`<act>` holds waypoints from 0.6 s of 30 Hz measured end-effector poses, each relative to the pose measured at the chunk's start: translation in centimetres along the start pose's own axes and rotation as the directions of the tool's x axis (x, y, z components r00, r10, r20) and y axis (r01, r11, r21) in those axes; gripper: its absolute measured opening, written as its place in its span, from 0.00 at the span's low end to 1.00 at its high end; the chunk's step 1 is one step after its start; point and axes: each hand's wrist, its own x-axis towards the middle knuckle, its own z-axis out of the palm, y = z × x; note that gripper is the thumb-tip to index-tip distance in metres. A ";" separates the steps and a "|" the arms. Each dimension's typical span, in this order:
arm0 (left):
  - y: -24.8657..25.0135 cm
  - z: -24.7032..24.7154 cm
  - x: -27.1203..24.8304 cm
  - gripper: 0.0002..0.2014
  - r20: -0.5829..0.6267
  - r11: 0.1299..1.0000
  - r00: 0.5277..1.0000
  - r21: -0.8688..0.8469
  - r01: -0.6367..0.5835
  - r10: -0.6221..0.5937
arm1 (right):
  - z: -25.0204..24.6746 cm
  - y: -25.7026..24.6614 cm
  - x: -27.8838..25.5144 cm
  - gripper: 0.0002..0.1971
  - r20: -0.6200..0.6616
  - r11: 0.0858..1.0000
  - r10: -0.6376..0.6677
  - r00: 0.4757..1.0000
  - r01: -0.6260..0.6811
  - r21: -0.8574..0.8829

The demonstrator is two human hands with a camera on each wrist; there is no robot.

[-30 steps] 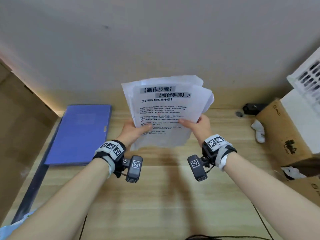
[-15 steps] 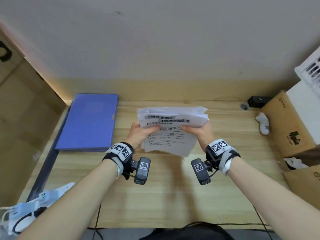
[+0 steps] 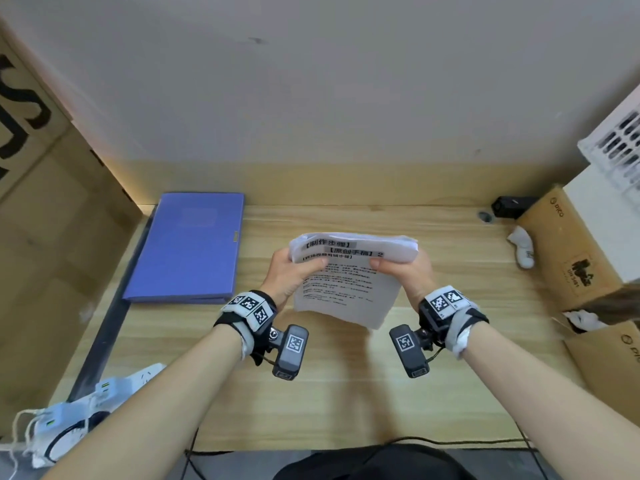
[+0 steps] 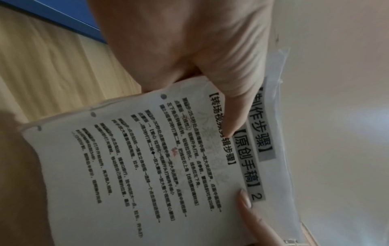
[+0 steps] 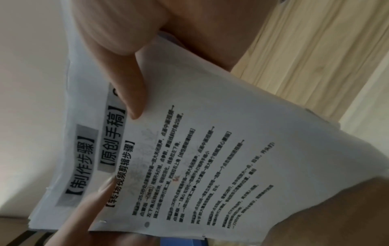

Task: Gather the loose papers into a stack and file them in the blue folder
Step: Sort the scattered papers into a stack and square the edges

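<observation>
A stack of white printed papers [image 3: 346, 289] is held above the wooden desk [image 3: 346, 393], tilted with its top edge bent away from me. My left hand [image 3: 294, 271] grips its left side, thumb on the printed face. My right hand [image 3: 401, 271] grips the right side the same way. The left wrist view shows the papers [image 4: 147, 166] with punch holes along one edge and my left thumb [image 4: 231, 108] lying on the page. In the right wrist view my right thumb [image 5: 130, 93] presses the sheet [image 5: 210, 166]. The blue folder [image 3: 194, 247] lies closed at the desk's back left.
Cardboard boxes [image 3: 52, 237] stand along the left, and more boxes [image 3: 571, 258] on the right. A white power strip with cables [image 3: 86, 400] sits at the front left. A small black device [image 3: 509, 206] and a white object [image 3: 523, 251] lie at the back right.
Both hands have lowered the papers from upright in front of the wall to low over the desk. The stack's edges are now more even, and its top bends away.
</observation>
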 end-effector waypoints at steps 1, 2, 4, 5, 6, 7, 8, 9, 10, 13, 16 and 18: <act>0.3 0.0 0.1 0.15 -0.006 1.000 1.000 -0.020 -0.009 0.009 | -0.1 -0.3 0.0 0.19 0.001 1.000 -0.010 1.000 0.010 0.009; 0.3 0.1 0.1 0.17 -0.003 0.999 1.000 -0.033 -0.020 0.020 | -0.1 -0.5 0.0 0.18 0.005 1.000 -0.017 1.000 0.017 0.012; -0.1 0.0 0.2 0.19 0.007 0.999 0.999 -0.019 -0.035 0.036 | -0.3 -0.2 -0.1 0.17 0.006 1.000 -0.014 1.000 0.014 0.009; -0.6 0.0 0.0 0.19 0.013 0.999 0.999 0.007 -0.035 0.035 | -0.3 0.3 -0.3 0.18 0.009 1.000 0.001 1.000 -0.001 0.004; -1.3 0.0 -0.2 0.19 0.016 0.999 0.999 0.037 -0.028 0.028 | -0.4 1.1 -0.5 0.18 0.011 1.000 0.024 1.000 -0.024 -0.004; -2.2 0.0 -0.3 0.19 0.015 0.998 1.000 0.063 -0.016 0.015 | -0.4 2.0 -0.7 0.20 0.010 0.999 0.051 0.999 -0.051 -0.013; -3.1 0.1 -0.6 0.18 0.008 0.997 1.000 0.079 -0.001 0.000 | -0.5 3.0 -1.1 0.22 0.004 0.997 0.076 0.997 -0.076 -0.022; -3.7 0.2 -0.9 0.18 -0.001 0.996 1.000 0.089 0.009 -0.009 | -0.6 3.9 -1.4 0.25 -0.004 0.995 0.096 0.995 -0.096 -0.030; -4.1 0.4 -1.2 0.18 -0.010 0.996 1.000 0.092 0.013 -0.013 | -0.7 4.6 -1.6 0.28 -0.010 0.993 0.110 0.994 -0.110 -0.035; -4.3 0.9 -1.7 0.18 -0.016 0.998 1.000 0.068 0.016 -0.015 | -1.2 5.1 -1.8 0.30 -0.027 0.992 0.125 0.992 -0.125 -0.017; -5.1 1.0 -1.8 0.18 -0.035 0.998 0.999 0.051 0.043 -0.041 | -1.4 5.4 -2.0 0.30 -0.012 0.990 0.139 0.990 -0.139 0.000; -6.5 1.2 -2.0 0.18 -0.055 0.992 0.995 0.096 0.087 -0.082 | -1.5 6.2 -2.6 0.31 0.004 0.987 0.160 0.987 -0.160 -0.008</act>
